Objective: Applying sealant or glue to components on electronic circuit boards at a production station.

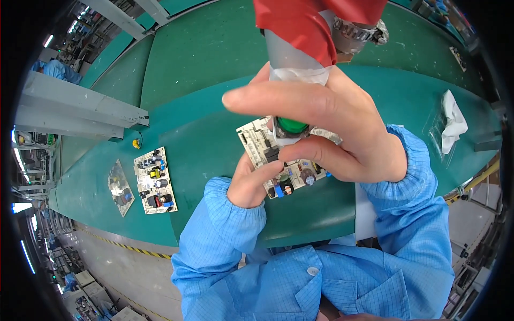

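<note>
My left hand (248, 181) is closed on the near left edge of a pale circuit board (255, 134), with its thumb over the top. Black, blue and green components stand on the board. Above it, my right hand (342, 120) wraps round a grey, translucent tube-like tool (289, 52). Red material (300, 24) covers the tool's upper part, and white wrapping circles it by my fingers. A green round part (292, 125) shows between my right thumb and fingers. The tool's lower end hides part of the board, so I cannot tell whether they touch.
A second populated circuit board (155, 182) lies at left on the green mat, beside a clear piece bearing components (120, 188). A small yellow object (136, 143) sits near a grey metal post (80, 109). Crumpled white tissue (453, 124) lies right; a foil-wrapped cylinder (353, 37) stands behind.
</note>
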The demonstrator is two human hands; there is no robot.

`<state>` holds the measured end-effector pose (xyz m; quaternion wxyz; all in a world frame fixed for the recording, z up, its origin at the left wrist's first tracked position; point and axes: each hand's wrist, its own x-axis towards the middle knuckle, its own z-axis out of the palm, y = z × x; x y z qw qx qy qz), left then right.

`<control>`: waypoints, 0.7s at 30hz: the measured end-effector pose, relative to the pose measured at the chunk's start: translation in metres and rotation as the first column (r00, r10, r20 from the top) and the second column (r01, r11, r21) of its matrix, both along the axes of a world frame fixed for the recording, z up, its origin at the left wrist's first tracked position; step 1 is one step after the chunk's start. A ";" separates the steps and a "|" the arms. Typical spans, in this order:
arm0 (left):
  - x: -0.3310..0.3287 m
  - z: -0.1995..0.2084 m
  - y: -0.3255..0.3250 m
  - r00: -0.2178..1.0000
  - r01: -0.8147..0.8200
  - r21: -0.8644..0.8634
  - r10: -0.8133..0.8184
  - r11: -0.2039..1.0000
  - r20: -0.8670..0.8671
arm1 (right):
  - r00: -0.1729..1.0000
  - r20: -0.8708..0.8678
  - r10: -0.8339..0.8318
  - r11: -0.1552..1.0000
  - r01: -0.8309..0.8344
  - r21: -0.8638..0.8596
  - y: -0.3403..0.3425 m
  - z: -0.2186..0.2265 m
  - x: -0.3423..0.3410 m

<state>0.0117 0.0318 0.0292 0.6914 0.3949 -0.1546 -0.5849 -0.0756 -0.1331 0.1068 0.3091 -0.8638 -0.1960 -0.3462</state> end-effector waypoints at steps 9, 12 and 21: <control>-0.009 0.013 -0.002 0.997 -0.059 -0.159 0.065 0.986 0.034 | 1.000 -0.019 -0.020 0.988 0.022 0.152 0.015 0.002 -0.004; -0.008 0.015 -0.001 0.998 -0.043 -0.171 0.050 0.984 0.035 | 0.999 0.028 -0.024 0.994 0.020 0.106 0.013 0.003 0.000; -0.006 0.011 0.002 0.982 -0.107 -0.090 0.119 0.990 0.148 | 0.999 0.027 -0.028 0.999 0.027 0.047 0.006 0.003 -0.001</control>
